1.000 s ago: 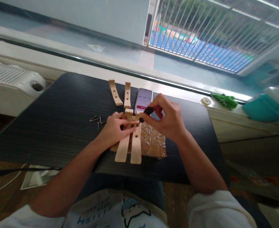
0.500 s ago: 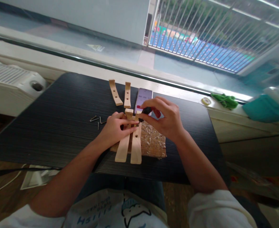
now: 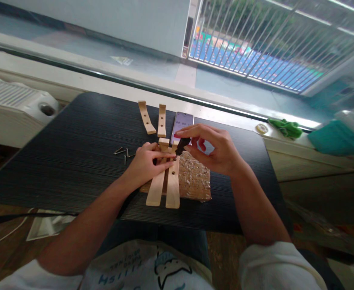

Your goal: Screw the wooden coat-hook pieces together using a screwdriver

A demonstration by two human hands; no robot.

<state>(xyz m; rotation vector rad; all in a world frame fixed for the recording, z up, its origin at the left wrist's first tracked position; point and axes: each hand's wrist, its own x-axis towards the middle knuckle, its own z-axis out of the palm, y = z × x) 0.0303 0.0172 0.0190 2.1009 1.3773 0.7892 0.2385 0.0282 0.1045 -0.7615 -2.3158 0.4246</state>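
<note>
My right hand [image 3: 216,147] grips the black handle of a short screwdriver [image 3: 183,145] between thumb and fingers. The screwdriver leans, its tip down at the upper hole of the right wooden hook [image 3: 172,189]. My left hand [image 3: 147,161] reaches across the left wooden hook [image 3: 155,191], with thumb and index finger closing on the right hook beside the tip. Any screw there is too small to make out. Both hooks lie on a block wrapped in brown tape [image 3: 195,177], their flared ends over its near edge. The right hook's lower hole shows uncovered.
Several loose screws [image 3: 124,159] lie left of my left hand. Two more wooden hooks [image 3: 146,119] and a phone [image 3: 183,121] are at the back of the black table [image 3: 74,153]. On the windowsill are a tape roll [image 3: 261,128] and a green cloth [image 3: 285,128].
My right hand has shifted slightly right and its fingers have turned around the screwdriver handle, which leans a little differently. My left hand and the hooks stay in place.
</note>
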